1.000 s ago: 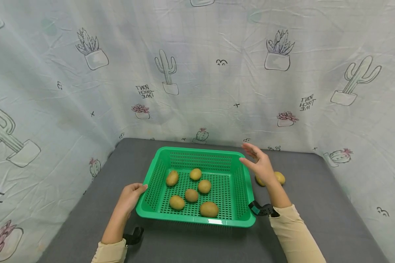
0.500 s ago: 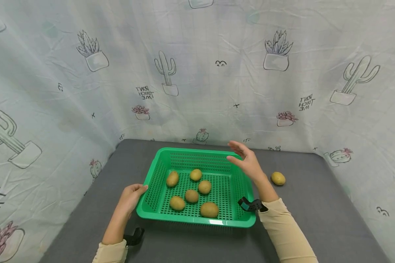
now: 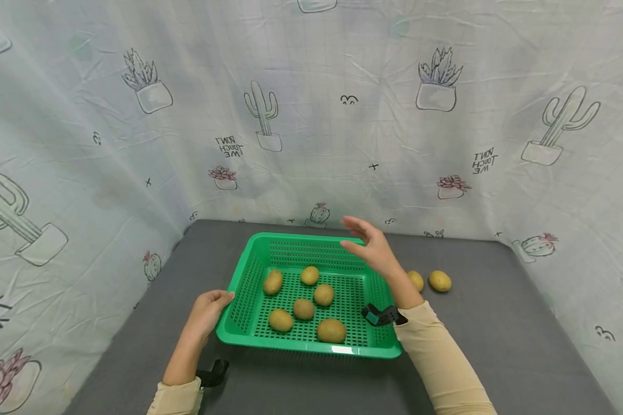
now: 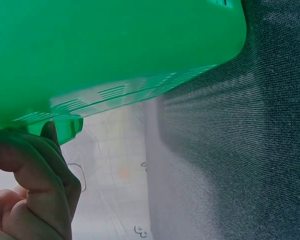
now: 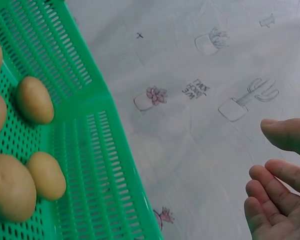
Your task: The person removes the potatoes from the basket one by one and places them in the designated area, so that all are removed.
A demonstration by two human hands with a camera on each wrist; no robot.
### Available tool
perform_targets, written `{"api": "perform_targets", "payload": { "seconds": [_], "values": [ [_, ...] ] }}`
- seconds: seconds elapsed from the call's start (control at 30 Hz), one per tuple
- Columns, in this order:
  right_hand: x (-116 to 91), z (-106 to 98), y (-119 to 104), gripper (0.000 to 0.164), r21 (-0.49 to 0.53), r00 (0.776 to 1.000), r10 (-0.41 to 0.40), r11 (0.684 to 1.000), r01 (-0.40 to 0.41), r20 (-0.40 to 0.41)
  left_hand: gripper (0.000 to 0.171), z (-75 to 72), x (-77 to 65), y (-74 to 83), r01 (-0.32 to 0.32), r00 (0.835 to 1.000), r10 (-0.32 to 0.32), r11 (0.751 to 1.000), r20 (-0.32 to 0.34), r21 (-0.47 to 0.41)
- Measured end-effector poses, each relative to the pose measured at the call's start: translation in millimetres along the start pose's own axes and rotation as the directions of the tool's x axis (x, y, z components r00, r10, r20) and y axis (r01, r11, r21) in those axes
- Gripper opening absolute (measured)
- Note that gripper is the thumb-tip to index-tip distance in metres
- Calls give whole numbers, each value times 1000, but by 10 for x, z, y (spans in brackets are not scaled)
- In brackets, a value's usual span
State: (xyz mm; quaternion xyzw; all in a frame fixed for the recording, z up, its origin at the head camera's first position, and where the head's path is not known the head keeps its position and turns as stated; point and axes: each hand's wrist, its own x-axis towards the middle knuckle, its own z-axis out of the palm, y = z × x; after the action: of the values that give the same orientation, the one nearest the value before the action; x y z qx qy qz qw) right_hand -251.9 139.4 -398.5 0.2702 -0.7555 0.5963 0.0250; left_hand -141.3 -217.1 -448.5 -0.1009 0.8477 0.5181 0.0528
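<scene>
My left hand (image 3: 206, 314) grips the left rim of a green perforated plastic basket (image 3: 311, 347). In the left wrist view its curled fingers (image 4: 45, 175) show below the rim. Several potatoes lie spread over the basket's floor, among them a large potato (image 3: 331, 331) at the front and a longer potato (image 3: 272, 282) at the back left. Over the basket's back right corner hovers my right hand (image 3: 372, 249), holding nothing, thumb and fingers spread apart. In the right wrist view this hand (image 5: 285, 195) appears apart from the basket wall (image 5: 105, 165).
Right of the basket, two more potatoes lie on the dark grey cloth: one potato (image 3: 415, 280) partly behind my right forearm, another potato (image 3: 439, 281) beside it. A pale curtain (image 3: 311, 115) with printed cacti encloses the back and sides of the table (image 3: 498, 334).
My right hand has moved left, from beside the basket's right rim to over its back right corner. The forearm now uncovers more of the nearer loose potato. My left hand has stayed put.
</scene>
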Motion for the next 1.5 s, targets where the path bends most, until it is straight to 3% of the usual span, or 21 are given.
{"api": "perform_targets", "payload": {
  "seconds": [0.27, 0.37, 0.57, 0.87, 1.23, 1.5],
  "values": [
    [136, 141, -19, 56, 63, 997, 56, 996, -59, 45, 47, 3, 15, -3, 0, 1000, 0, 1000, 12, 1],
    [202, 177, 102, 55, 68, 994, 85, 994, -90, 70, 48, -9, 24, -8, 12, 1000, -12, 1000, 21, -2],
    [240, 204, 146, 53, -16, 978, 134, 991, -134, 157, 50, -22, 39, 22, 18, 999, -18, 1000, 34, -7],
    [202, 256, 280, 54, -164, 909, 243, 967, -197, 338, 48, -17, 21, 11, 17, 999, -17, 1000, 28, -1],
    [160, 272, 339, 53, -218, 823, 327, 943, -252, 464, 48, -12, 8, 15, 9, 1000, -9, 1000, 25, 2],
    [167, 280, 407, 51, -273, 776, 369, 926, -261, 511, 46, -17, 13, 15, 11, 1000, -11, 1000, 19, 4]
  ]
}}
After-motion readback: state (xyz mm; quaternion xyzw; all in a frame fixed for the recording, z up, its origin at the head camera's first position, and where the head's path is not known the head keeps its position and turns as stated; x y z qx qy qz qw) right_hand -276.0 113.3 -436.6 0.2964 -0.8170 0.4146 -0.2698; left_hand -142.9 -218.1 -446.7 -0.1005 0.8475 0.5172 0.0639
